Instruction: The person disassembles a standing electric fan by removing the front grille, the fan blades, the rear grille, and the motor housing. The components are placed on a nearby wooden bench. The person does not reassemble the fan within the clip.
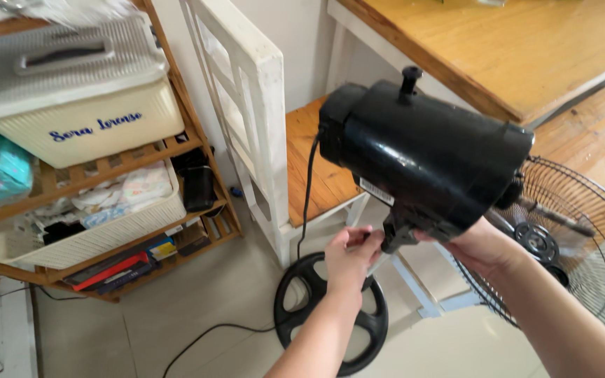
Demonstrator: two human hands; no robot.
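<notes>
Item: black fan motor housing (421, 164), glossy, centre of view, tilted with its rear toward 10 o'clock; a knob stands on top at 12 o'clock.
Wire guard (582, 245): at 4 o'clock of the housing, round, black.
Neck joint (395, 236): under the housing at 6 o'clock.
Left hand (350, 255): fingers pinched narrowly at the neck joint, touching it.
Right hand (481, 245): cupped under the housing at 5 o'clock, bearing it from below, partly hidden.
Round base (295, 308): black, spoked, on the tiled floor at 7 o'clock, beneath the left forearm.
Black cord (307, 203): hangs from the rear of the housing toward the floor.
White chair (260, 126): wooden seat, just behind the fan at 11 o'clock.
Wooden rack (197, 147): at 9 o'clock, carrying a cream lidded bin (78, 105) and a white basket (99, 234).
Wooden surface (519, 49): at 1 o'clock.
</notes>
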